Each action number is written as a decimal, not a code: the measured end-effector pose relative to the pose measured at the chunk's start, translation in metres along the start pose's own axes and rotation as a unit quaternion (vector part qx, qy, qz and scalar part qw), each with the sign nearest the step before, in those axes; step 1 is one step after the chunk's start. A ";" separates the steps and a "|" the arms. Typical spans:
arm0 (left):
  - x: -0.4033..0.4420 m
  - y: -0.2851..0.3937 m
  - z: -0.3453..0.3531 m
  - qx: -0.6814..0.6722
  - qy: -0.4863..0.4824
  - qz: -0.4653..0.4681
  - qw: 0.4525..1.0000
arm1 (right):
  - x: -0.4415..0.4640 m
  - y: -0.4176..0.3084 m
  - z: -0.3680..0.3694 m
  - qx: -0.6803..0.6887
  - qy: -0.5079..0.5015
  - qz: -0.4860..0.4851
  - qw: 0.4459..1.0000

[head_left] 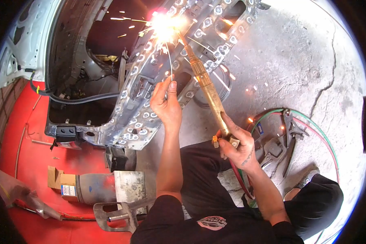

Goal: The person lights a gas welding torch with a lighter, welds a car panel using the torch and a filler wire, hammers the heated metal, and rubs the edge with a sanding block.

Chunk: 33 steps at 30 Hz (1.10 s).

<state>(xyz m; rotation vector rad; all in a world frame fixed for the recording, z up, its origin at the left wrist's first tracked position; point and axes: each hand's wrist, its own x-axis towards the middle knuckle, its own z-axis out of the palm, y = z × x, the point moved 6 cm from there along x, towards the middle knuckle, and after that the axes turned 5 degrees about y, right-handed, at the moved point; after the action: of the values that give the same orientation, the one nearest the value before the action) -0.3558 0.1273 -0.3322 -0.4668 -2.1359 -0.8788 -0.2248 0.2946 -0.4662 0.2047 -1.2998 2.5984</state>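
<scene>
Two hands reach forward on my feed: the left hand [166, 101], higher, pinches a thin rod [170, 62] between thumb and fingers; the right hand [240, 142] curls around the brass torch [208, 90]. The torch slants up to the grey metal panel [145, 115], dotted with pale rings, where glare [166, 26] hides both tips from me.

Perforated sheet-metal panel [149, 74], upper centre, behind long brass torch [210, 94]; steel locking pliers [288, 123] frame right, on concrete floor [288, 65].
</scene>
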 end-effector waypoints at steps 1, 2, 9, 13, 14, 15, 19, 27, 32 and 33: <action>0.000 0.000 0.000 -0.008 0.001 -0.002 1.000 | 0.000 0.000 0.000 0.002 -0.001 0.000 1.000; 0.000 0.001 0.001 -0.017 0.001 -0.003 1.000 | 0.000 0.000 0.000 0.003 -0.001 0.000 1.000; 0.001 0.006 0.000 -0.001 -0.003 -0.011 1.000 | 0.001 -0.001 0.000 -0.010 0.000 -0.014 1.000; 0.002 0.006 0.003 -0.020 0.010 -0.008 1.000 | 0.000 -0.003 -0.001 -0.002 -0.006 0.014 1.000; 0.002 0.006 0.002 -0.010 0.004 -0.009 1.000 | 0.000 -0.002 -0.001 -0.005 -0.006 0.008 1.000; 0.002 0.006 0.002 0.000 -0.002 -0.010 1.000 | 0.000 -0.002 -0.001 -0.009 -0.006 0.003 1.000; 0.001 0.003 0.002 -0.021 0.008 -0.004 1.000 | 0.000 -0.002 -0.001 -0.008 -0.004 -0.016 1.000; 0.003 0.008 0.005 -0.029 0.009 -0.012 0.999 | 0.000 -0.004 0.000 0.004 -0.009 0.003 1.000; 0.003 0.004 0.005 -0.028 0.006 0.007 1.000 | -0.001 0.000 0.000 0.013 -0.007 -0.013 1.000; 0.003 0.004 0.005 -0.027 0.006 0.006 1.000 | -0.001 0.002 -0.001 0.017 -0.006 -0.017 1.000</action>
<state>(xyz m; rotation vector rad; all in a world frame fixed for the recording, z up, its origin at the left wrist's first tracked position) -0.3575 0.1339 -0.3304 -0.5006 -2.1000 -0.9326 -0.2239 0.2940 -0.4681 0.2467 -1.2457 2.5965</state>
